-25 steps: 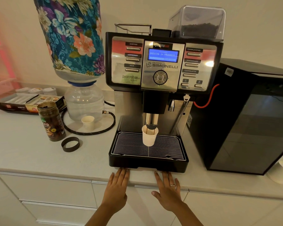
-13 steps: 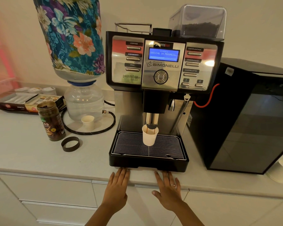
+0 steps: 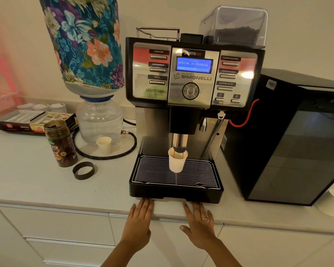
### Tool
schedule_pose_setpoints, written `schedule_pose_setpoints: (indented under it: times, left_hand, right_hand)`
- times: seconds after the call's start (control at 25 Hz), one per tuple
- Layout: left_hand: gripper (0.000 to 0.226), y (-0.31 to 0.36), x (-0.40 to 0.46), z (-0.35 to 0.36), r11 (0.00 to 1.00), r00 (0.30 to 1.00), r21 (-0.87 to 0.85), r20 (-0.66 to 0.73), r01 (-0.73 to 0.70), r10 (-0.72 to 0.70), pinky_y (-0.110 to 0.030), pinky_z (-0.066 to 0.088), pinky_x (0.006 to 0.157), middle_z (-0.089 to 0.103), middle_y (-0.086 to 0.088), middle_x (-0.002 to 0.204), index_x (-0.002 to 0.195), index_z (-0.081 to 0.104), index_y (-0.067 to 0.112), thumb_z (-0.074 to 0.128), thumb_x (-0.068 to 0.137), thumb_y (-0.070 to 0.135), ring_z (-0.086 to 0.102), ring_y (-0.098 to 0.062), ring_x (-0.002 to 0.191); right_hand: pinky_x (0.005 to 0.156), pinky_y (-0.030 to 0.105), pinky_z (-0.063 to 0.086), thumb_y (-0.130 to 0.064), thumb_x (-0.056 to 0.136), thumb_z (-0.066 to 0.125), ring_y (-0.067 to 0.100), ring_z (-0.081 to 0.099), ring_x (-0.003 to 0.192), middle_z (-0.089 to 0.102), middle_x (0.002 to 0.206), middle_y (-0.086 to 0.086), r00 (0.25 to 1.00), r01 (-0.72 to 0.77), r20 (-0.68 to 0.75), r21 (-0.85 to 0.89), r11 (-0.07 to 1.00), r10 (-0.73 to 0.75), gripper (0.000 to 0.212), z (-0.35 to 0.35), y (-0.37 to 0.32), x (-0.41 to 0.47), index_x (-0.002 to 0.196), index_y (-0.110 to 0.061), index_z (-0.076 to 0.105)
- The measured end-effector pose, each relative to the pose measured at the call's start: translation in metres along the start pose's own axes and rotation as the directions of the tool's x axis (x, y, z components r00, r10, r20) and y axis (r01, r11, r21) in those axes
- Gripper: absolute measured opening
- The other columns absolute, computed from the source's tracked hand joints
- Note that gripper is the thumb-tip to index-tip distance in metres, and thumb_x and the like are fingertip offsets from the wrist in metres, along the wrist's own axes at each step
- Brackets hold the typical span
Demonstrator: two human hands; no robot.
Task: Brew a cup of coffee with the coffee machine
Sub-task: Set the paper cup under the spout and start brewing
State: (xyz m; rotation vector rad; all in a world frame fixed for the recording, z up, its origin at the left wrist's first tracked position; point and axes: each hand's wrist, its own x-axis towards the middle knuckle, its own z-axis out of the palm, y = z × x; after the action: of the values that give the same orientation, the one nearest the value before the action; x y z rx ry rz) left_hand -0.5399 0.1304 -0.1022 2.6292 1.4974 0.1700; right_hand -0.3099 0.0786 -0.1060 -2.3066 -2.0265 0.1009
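Observation:
A black and chrome coffee machine [image 3: 193, 78] stands on the counter, its blue screen [image 3: 193, 65] reading "brewing in progress". A white paper cup [image 3: 176, 160] sits on the drip-tray grate [image 3: 154, 170] under the spout [image 3: 179, 146], and thin streams of coffee run into it. My left hand [image 3: 139, 222] and my right hand [image 3: 200, 223] lie flat on the counter's front edge, just below the drip tray, fingers spread, holding nothing. A ring shows on my right hand.
Left of the machine stand a water jug [image 3: 98, 120] under a flower-patterned bottle [image 3: 83, 39], a second small paper cup [image 3: 104, 144], a coffee jar [image 3: 61, 143] without lid, its black lid ring [image 3: 83, 170] and a tray of sachets [image 3: 33, 122]. A black cabinet [image 3: 289, 135] stands to the right.
Both hands stay flat on the counter edge. The cup stays under the spout while coffee keeps running; the screen's progress bar has advanced slightly.

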Motion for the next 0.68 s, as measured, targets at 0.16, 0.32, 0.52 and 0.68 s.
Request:
schedule_pose_setpoints:
  times: [0.16, 0.32, 0.52, 0.68]
  left_hand:
    - [0.111, -0.0003, 0.0003, 0.0004, 1.0, 1.0, 0.001, 0.0, -0.001, 0.001, -0.04, 0.004, 0.11, 0.056, -0.009, 0.135, 0.137, 0.037, 0.013, 0.089, 0.04, 0.029, 0.052, -0.03, 0.124]
    - [0.11, -0.0002, 0.0001, 0.0004, 1.0, 1.0, 0.0, -0.001, -0.004, 0.004, -0.04, 0.005, 0.109, 0.056, -0.009, 0.135, 0.137, 0.038, 0.013, 0.089, 0.04, 0.029, 0.052, -0.03, 0.124]
    - [0.11, -0.0007, -0.0008, 0.0006, 1.0, 1.0, 0.013, -0.005, -0.004, 0.004, -0.039, 0.004, 0.111, 0.055, -0.009, 0.136, 0.137, 0.037, 0.012, 0.087, 0.04, 0.026, 0.051, -0.029, 0.125]
    - [0.11, 0.0, -0.0011, 0.0004, 1.0, 1.0, 0.016, -0.011, -0.006, 0.006, -0.04, 0.005, 0.111, 0.055, -0.009, 0.136, 0.137, 0.038, 0.012, 0.087, 0.04, 0.026, 0.051, -0.029, 0.125]
  right_hand:
    - [0.08, 0.051, 0.05, -0.071, 0.049, 0.073, 0.03, 0.062, 0.11, 0.063, 0.124, 0.008, 1.0, -0.001, 0.004, 0.001, 1.0, 0.001, 0.099, 0.0007, 0.0004, -0.0001, 0.133, -0.028, 0.044]
    - [0.081, 0.051, 0.05, -0.071, 0.049, 0.073, 0.03, 0.062, 0.111, 0.063, 0.125, 0.008, 1.0, 0.0, 0.003, -0.001, 1.0, 0.0, 0.099, 0.0015, 0.0008, -0.0003, 0.133, -0.028, 0.044]
    - [0.08, 0.05, 0.051, -0.07, 0.048, 0.074, 0.029, 0.062, 0.11, 0.063, 0.123, 0.008, 1.0, 0.007, -0.008, 0.006, 1.0, -0.007, 0.099, -0.0003, 0.0003, -0.0009, 0.133, -0.027, 0.044]
    - [0.079, 0.05, 0.05, -0.07, 0.047, 0.074, 0.029, 0.063, 0.109, 0.064, 0.123, 0.008, 1.0, 0.005, -0.007, 0.001, 1.0, -0.005, 0.1, -0.0004, -0.0001, -0.0007, 0.132, -0.027, 0.044]
